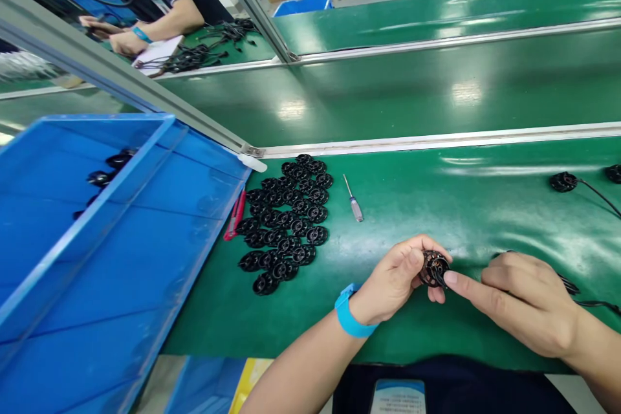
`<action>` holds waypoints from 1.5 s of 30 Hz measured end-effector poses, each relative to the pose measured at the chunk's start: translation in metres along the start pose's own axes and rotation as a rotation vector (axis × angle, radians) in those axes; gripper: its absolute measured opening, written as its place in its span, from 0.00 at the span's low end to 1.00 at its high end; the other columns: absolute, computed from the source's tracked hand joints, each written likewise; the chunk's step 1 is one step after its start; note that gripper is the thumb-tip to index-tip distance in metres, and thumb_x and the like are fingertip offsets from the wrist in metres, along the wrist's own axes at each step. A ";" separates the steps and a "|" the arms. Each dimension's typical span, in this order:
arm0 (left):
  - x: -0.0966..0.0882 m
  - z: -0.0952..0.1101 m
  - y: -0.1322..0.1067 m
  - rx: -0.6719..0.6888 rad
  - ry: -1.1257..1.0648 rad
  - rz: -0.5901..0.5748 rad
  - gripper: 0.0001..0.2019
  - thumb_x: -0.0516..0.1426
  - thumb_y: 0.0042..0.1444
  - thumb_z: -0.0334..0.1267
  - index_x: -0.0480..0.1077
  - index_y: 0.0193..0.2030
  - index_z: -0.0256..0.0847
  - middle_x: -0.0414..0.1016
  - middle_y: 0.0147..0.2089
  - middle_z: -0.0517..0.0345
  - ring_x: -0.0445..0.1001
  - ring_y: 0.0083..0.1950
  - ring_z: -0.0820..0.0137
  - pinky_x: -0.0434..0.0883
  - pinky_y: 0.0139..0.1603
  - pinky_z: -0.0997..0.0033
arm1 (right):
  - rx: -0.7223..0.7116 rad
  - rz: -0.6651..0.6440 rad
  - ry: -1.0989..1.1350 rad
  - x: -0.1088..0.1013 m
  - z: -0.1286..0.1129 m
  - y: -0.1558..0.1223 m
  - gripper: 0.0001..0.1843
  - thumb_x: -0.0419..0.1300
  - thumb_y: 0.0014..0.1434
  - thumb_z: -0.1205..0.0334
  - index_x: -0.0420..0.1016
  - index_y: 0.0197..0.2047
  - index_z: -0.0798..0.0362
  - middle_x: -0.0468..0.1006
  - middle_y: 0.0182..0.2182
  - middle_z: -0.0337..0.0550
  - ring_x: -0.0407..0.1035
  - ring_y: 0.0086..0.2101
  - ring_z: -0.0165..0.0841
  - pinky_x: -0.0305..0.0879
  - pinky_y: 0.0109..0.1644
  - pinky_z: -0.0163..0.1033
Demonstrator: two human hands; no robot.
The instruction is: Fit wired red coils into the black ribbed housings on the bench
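Note:
My left hand (395, 278), with a blue wristband (349, 317), is closed round a small black round wound part (433, 268) just above the green bench mat. My right hand (519, 301) points its forefinger at the part's front, the fingertip touching it, while the other fingers curl in over a black wire (570, 284). A heap of several black round discs (286, 223) lies on the mat to the left of my hands.
A small screwdriver (354, 200) lies beside the discs and a red tool (235, 213) by the blue bin (97, 252). Wired black parts (565, 181) sit at the right. A conveyor belt (412, 90) runs behind. Another person's arms (145, 26) work at the far left.

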State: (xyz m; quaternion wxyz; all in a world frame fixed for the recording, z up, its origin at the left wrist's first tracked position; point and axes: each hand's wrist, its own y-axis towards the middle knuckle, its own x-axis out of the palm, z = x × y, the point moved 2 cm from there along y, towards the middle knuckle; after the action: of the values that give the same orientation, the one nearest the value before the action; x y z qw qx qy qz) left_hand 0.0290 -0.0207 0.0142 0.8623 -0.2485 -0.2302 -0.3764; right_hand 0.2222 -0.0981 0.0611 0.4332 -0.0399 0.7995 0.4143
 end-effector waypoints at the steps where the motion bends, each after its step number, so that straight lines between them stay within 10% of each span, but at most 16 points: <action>1: 0.000 0.000 0.000 -0.014 0.009 0.001 0.38 0.63 0.53 0.75 0.75 0.43 0.35 0.74 0.27 0.59 0.73 0.24 0.75 0.69 0.27 0.77 | -0.006 -0.007 -0.006 -0.001 0.001 0.001 0.28 0.56 0.68 0.76 0.70 0.70 0.58 0.71 0.32 0.40 0.65 0.30 0.31 0.65 0.31 0.39; 45: 0.004 0.008 -0.004 -0.064 0.159 0.017 0.38 0.62 0.52 0.78 0.70 0.32 0.37 0.70 0.24 0.62 0.62 0.19 0.80 0.57 0.18 0.79 | 0.036 0.040 0.057 0.017 -0.007 0.011 0.16 0.69 0.66 0.70 0.76 0.56 0.56 0.71 0.27 0.35 0.62 0.27 0.28 0.61 0.30 0.39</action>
State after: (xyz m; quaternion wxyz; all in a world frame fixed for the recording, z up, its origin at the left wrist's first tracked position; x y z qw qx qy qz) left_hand 0.0271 -0.0200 0.0240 0.8727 -0.2473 -0.1466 -0.3947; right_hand 0.2027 -0.0906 0.0572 0.4026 -0.0277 0.8195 0.4070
